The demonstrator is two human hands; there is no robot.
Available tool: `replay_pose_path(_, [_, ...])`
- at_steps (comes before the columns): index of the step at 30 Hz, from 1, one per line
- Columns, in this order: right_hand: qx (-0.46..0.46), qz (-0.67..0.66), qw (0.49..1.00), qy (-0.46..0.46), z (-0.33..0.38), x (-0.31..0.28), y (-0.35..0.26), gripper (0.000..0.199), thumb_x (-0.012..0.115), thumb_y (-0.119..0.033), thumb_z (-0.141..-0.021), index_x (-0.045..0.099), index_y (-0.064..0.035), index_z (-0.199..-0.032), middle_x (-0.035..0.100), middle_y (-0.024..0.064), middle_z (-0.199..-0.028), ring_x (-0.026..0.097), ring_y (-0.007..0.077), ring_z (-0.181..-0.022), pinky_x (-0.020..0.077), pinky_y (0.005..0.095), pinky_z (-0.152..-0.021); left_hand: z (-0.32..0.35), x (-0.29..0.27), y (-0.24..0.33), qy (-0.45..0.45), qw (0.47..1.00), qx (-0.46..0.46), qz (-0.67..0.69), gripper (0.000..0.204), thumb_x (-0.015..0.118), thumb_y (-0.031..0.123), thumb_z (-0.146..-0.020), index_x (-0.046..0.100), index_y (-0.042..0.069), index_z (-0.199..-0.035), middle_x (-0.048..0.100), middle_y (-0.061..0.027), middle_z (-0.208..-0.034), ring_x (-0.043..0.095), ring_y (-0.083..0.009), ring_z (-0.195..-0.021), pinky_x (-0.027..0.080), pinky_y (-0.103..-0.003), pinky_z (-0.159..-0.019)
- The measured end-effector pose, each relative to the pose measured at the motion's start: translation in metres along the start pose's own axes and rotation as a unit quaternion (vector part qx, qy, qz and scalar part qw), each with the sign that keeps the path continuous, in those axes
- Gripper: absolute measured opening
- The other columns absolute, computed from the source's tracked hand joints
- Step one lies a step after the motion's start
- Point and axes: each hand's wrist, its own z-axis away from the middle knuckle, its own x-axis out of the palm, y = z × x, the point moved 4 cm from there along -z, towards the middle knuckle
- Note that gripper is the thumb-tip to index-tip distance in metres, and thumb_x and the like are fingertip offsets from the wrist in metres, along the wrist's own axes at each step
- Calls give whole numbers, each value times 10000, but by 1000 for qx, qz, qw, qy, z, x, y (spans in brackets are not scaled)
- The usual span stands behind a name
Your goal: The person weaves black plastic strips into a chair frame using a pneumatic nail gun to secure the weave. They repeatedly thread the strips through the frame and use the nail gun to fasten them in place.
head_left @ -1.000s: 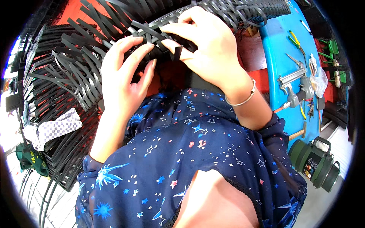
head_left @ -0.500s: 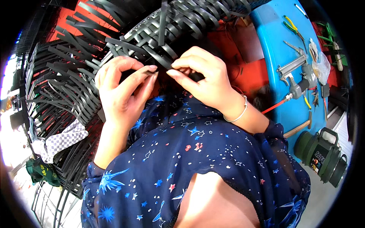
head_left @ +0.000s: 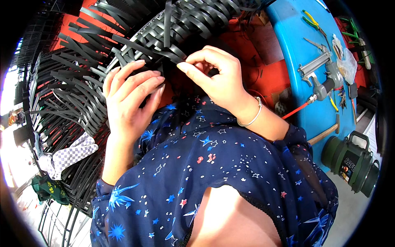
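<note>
A flat black plastic strip (head_left: pixel 172 55) is lying at the near edge of a black woven plastic-strip band (head_left: pixel 181 31), slanting down rightward, its end pointing toward the person. The right hand's (head_left: pixel 220 76) grip is pinching that end; the left hand's (head_left: pixel 133 92) is curling nearby, whether around anything I cannot tell. The band is running lower left to upper right, its right part showing close weave, while loose black strips (head_left: pixel 92 109) at left are fanning out unwoven.
</note>
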Motion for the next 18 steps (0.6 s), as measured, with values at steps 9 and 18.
replay_pose_path(9, [125,-77,971,-189,0,-1,9,202,841,-101,-866,767,-15,-1033,742,24,-865,672,60,-767,554,227,-697,-12,-2,-8,78,985,-122,89,138,799,47,-836,767,24,-969,729,-91,-1173,659,-281,-1139,475,-394,-1020])
replay_pose_path(18, [22,-111,990,-82,-1,-5,9,167,804,-88,-881,774,-15,-1029,737,64,-900,708,130,-747,572,249,-698,-7,1,-29,101,932,-287,195,202,695,89,-991,691,-10,-1167,714,-91,-1122,665,-165,-1057,476,-316,-1014])
